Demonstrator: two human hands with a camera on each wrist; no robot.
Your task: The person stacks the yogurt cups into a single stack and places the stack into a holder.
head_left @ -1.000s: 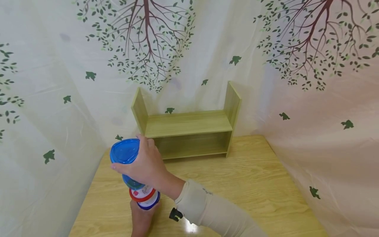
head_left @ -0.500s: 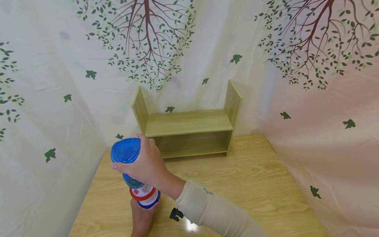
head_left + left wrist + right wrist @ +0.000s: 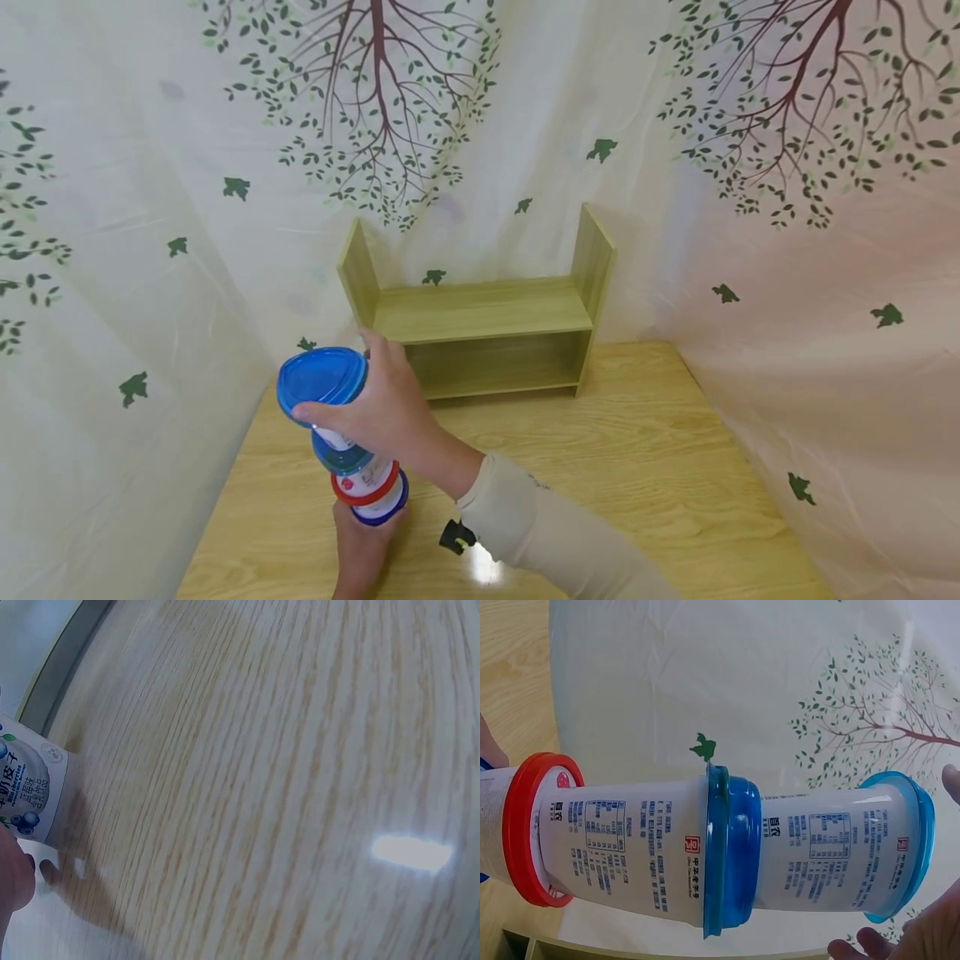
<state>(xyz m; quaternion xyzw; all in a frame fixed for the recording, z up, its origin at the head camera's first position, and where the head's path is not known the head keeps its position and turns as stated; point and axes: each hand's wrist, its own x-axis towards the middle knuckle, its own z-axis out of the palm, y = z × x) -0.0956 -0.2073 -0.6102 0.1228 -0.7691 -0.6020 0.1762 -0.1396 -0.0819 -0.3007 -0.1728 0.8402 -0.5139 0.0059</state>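
Head view: left grip (image 3: 363, 542) clasps the stacked cups (image 3: 367, 483) low, near the left edge of the counter (image 3: 600, 467), wood stretching right before the shelf (image 3: 480, 308). Left wrist: the counter's edge curves close by the bottom cup (image 3: 30, 787). Right wrist: right grip (image 3: 930, 926) spread, just off the top lid (image 3: 922, 847).

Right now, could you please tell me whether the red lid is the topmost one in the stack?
No, in the head view a blue lid sits on top, and the red lid is lower.
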